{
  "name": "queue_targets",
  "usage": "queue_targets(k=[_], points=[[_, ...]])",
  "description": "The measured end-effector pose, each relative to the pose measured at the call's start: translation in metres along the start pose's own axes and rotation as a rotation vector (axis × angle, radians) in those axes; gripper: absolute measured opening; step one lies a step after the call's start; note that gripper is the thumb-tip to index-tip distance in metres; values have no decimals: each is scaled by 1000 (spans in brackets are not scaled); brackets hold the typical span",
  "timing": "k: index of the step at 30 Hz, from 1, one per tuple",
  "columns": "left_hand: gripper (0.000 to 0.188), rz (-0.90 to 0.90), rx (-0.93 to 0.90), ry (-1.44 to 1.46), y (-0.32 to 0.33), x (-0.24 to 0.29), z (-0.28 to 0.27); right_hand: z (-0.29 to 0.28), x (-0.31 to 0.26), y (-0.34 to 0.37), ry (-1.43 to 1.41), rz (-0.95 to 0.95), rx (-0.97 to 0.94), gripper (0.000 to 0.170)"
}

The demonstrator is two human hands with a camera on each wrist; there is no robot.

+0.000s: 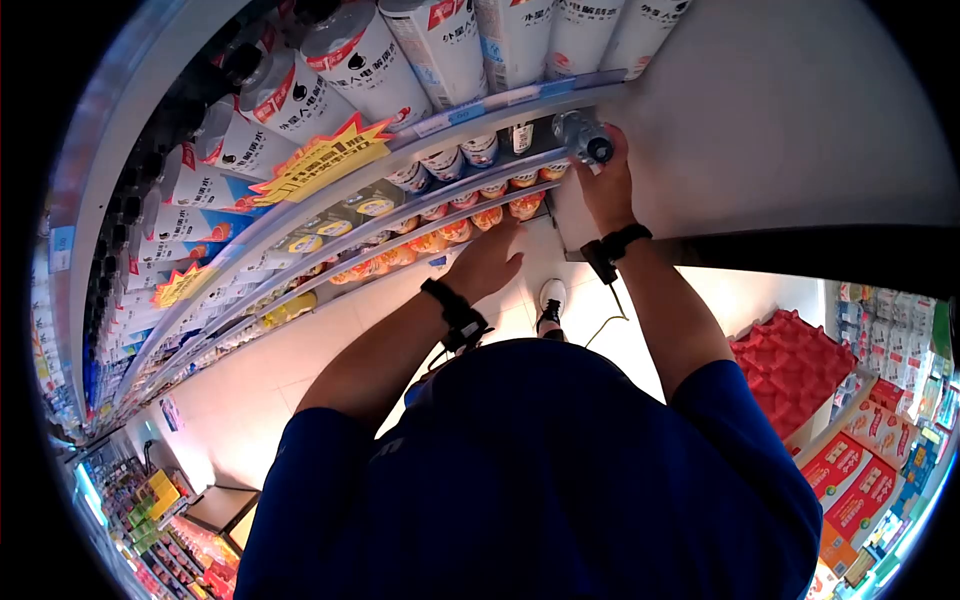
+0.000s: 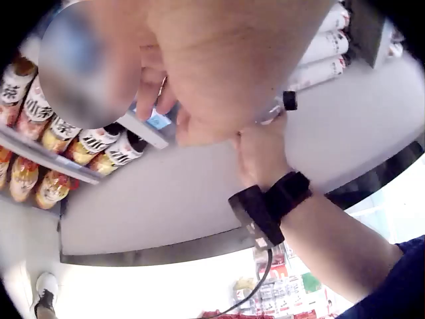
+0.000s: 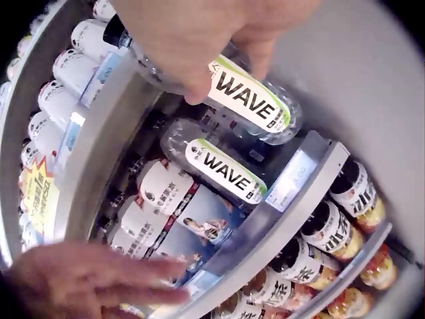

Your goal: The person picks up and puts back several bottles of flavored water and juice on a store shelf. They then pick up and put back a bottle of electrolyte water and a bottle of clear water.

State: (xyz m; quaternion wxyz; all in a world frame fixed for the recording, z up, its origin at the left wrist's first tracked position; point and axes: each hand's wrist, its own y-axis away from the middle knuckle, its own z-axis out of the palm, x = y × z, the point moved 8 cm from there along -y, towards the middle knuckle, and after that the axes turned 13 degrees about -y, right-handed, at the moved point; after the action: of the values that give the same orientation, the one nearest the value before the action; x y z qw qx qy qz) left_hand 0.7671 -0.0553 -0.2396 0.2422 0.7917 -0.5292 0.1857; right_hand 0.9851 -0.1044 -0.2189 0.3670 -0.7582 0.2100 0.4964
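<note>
My right hand (image 3: 206, 33) grips a clear bottle with a dark cap and a white-and-green WAVE label (image 3: 249, 100). In the head view the bottle (image 1: 583, 138) is beside the grey side wall, cap toward me. Behind it in the right wrist view, a second WAVE bottle (image 3: 226, 173) lies on the shelf. My left hand (image 1: 485, 265) is lower and to the left, in front of the shelves. Its fingers (image 3: 143, 269) stretch toward the shelf edge in the right wrist view and hold nothing.
White-labelled bottles (image 1: 370, 70) fill the upper shelf, behind price strips and a yellow starburst sign (image 1: 325, 160). Orange-and-yellow drinks (image 3: 335, 226) stand on lower shelves. The grey side wall (image 1: 780, 110) bounds the right. A red egg-tray-like stack (image 1: 795, 360) and boxes stand at right.
</note>
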Motion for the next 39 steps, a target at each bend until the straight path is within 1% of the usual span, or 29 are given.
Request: queue_targets(k=[1,3,5,6,7,9,10,11,12,13,15,16,18,22,24,25,27,28,30,31,32,34,36,37,39], points=[[42,-14,-1,0,13,-10,6,3,9,-6,-38,9,16,76],[40,-72,76,21,39,-38,13,12,24,-16,-68,18,-13,76],[37,-241,-8,137,62,-70,24,20,36,-19,-106,27,-47,78],[37,-342,-42,183,73,-77,22,21,33,-21,-58,11,-39,79],[37,-358,-35,165,82,-89,24,22,35,-25,-59,13,-46,79],[35,-470,-41,248,101,-114,33,26,42,-40,82,33,-114,80],[33,-480,-78,211,104,-120,32,27,38,-48,83,34,-122,80],[31,-482,-53,259,109,-123,28,28,38,-56,146,76,-156,73],[30,-488,-35,244,112,-127,22,30,42,-63,211,116,-187,68],[29,-491,-15,228,113,-130,16,32,42,-71,213,114,-190,68],[28,-498,9,247,110,-134,10,47,37,-83,356,-10,-325,55],[29,-457,43,279,107,-134,5,51,46,-88,358,-12,-329,55],[29,-392,87,317,98,-131,-2,58,47,-92,360,-95,-306,44],[29,-344,119,412,81,-117,-11,49,49,-84,328,-37,-343,47],[24,-320,99,619,73,-108,-11,35,54,-79,208,19,-239,54],[24,-316,99,619,69,-105,-14,33,59,-79,211,18,-238,54],[22,-262,138,719,60,-97,-24,35,69,-80,54,82,-281,63],[22,-255,136,720,55,-95,-29,34,70,-78,59,80,-276,63],[22,-372,208,945,49,-101,-37,36,82,-71,-25,210,-273,68],[22,-367,210,947,45,-96,-45,34,92,-67,-21,207,-273,68],[22,-410,263,1015,44,-97,-52,32,100,-63,-50,182,-248,68],[20,-473,336,1122,44,-102,-58,31,87,-58,-79,155,-228,69],[20,-471,353,1159,44,-104,-57,13,75,-39,215,242,-97,67],[20,-471,367,1192,44,-105,-56,13,61,-32,218,238,-99,67],[20,-479,364,1190,47,-103,-53,23,16,-25,250,50,-162,61]])
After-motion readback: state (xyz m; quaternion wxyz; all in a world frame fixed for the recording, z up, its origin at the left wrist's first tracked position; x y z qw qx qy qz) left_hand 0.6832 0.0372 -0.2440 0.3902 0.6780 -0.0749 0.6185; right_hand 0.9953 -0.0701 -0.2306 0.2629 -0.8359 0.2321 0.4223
